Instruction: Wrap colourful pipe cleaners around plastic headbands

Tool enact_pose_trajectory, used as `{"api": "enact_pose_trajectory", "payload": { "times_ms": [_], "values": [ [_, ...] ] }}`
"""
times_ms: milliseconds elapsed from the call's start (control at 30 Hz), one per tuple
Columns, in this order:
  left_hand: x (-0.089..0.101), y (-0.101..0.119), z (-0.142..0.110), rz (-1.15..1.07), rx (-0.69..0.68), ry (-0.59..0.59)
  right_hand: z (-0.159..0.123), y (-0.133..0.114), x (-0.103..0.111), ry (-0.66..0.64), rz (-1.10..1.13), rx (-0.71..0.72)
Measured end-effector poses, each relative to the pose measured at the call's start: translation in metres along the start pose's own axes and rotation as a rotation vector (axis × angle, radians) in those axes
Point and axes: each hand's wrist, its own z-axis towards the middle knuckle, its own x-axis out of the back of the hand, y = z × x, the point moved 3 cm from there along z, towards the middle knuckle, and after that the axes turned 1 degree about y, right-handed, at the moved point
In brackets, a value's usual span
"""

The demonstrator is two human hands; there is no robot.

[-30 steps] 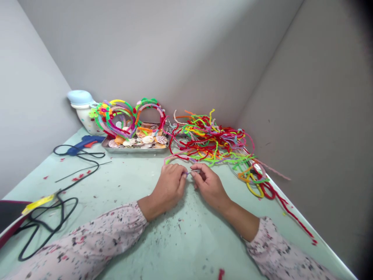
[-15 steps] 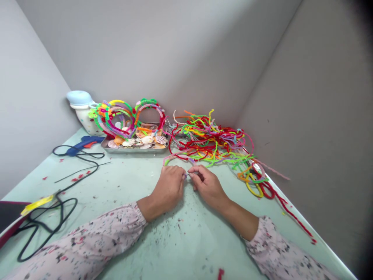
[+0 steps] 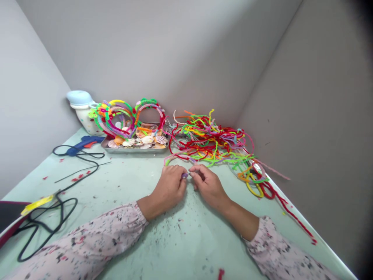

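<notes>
Held between the two hands, above the middle of the table [image 3: 204, 237]: a small purple fuzzy piece [image 3: 184, 175]. Shows now at the left fingertips as a fuller, rounder lump than half a second ago, with hardly any shift at either wrist — suggesting fine bending or twisting, under way by the look of it. Looks soft and short, with a thin greyish length [image 3: 189, 173] reaching across to the right; too small to tell whether bare wire or how tightly coiled.

Clamped on the lump with thumb and curled forefinger: the left hand [image 3: 169, 186]. Pinched together at thumb and forefinger, seemingly on the thin greyish length: the right hand [image 3: 211, 188].

Just beyond the left knuckles, a pink-and-green band [image 3: 177, 157], partly hidden; cannot tell whether joined to the piece. Farther back to the right, a tangled heap of pipe cleaners [image 3: 204, 144]. Back to the left, a metal tray [image 3: 134, 150] of shells [image 3: 147, 139], with colourful headbands [image 3: 150, 100] upright at it — then a blue glue gun [image 3: 76, 148] beside a lidded cup [image 3: 83, 112].
</notes>
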Motion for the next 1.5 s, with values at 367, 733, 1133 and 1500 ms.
{"api": "enact_pose_trajectory", "payload": {
  "times_ms": [367, 733, 1133, 1500],
  "values": [
    [0.003, 0.002, 0.001, -0.001, 0.016, 0.004, 0.0, -0.002, 0.0, -0.015, 0.013, -0.023],
    [0.003, -0.002, 0.001, -0.128, 0.091, 0.042, 0.0, 0.001, -0.001, 0.019, 0.113, -0.013],
    [0.009, -0.001, 0.002, -0.254, 0.188, 0.068, 0.002, 0.007, 0.009, 0.246, 0.144, -0.077],
    [0.004, -0.004, 0.0, -0.3, 0.172, 0.072, 0.0, -0.001, -0.004, -0.16, 0.036, 0.035]
  ]
}}
